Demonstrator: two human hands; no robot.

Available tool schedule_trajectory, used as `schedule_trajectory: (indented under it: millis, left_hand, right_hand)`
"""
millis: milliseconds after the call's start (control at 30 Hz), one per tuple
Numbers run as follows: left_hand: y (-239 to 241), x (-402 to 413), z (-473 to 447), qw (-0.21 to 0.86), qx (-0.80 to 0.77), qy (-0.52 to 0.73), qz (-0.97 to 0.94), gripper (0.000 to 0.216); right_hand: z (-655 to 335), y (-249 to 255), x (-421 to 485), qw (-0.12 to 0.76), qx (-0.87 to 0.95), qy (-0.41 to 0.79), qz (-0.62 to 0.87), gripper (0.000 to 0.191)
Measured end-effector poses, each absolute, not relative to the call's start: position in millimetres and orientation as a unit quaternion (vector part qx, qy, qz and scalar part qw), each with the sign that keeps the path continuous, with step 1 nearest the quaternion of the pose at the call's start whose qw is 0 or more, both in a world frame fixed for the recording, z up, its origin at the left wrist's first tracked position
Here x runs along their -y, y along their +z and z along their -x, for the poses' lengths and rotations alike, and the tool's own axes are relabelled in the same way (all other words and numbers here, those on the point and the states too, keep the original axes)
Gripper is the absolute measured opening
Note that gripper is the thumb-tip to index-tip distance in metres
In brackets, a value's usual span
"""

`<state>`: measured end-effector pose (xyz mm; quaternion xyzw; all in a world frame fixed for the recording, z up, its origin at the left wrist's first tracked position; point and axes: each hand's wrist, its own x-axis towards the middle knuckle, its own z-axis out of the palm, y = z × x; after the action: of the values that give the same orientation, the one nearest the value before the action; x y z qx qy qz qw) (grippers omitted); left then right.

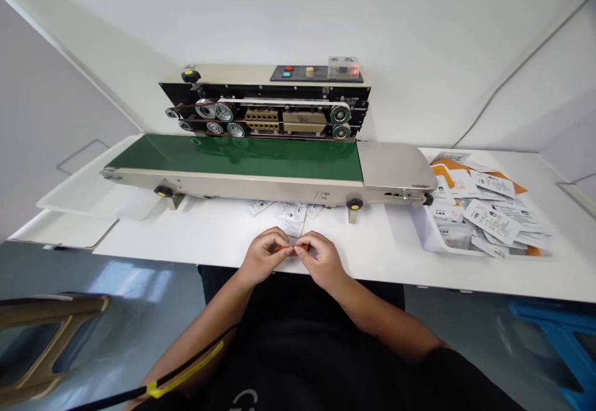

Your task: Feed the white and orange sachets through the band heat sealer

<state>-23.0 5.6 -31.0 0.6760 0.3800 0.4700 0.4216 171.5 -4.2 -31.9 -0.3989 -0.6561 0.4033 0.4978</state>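
My left hand (265, 254) and my right hand (322, 261) meet at the front of the white table (195, 237), with their fingertips pinching a thin orange strip (289, 248). The strip is too small to identify. Just beyond my fingers lies a small spread of white printed sachets (291, 213), partly hidden by my hands and under the front of the machine. A continuous band sealer (265, 113) with a green conveyor belt (233, 156) stands past them, out of reach of my fingertips.
At the right, a white tray (431, 234) overflows with printed sachets and orange-printed sheets (488, 212). A flat white board (88, 200) lies left of the conveyor. A tan chair frame (46, 330) and a blue stand (554, 336) sit below the table's front edge.
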Motion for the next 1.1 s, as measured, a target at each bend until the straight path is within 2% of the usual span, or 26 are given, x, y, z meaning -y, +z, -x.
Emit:
schedule_trajectory:
  millis: [567,1100]
  left_hand:
    - [-27.2,-6.2,19.1,0.399,-0.377,0.459,-0.699,0.013]
    - [-29.5,-1.7,21.0,0.373,-0.407,0.537,-0.639,0.017]
  right_hand:
    - [-174.8,-34.1,6.2,0.523,0.656,0.391,0.379,0.012]
    - [-172.3,-31.4,5.6,0.484,0.673,0.402,0.39,0.006]
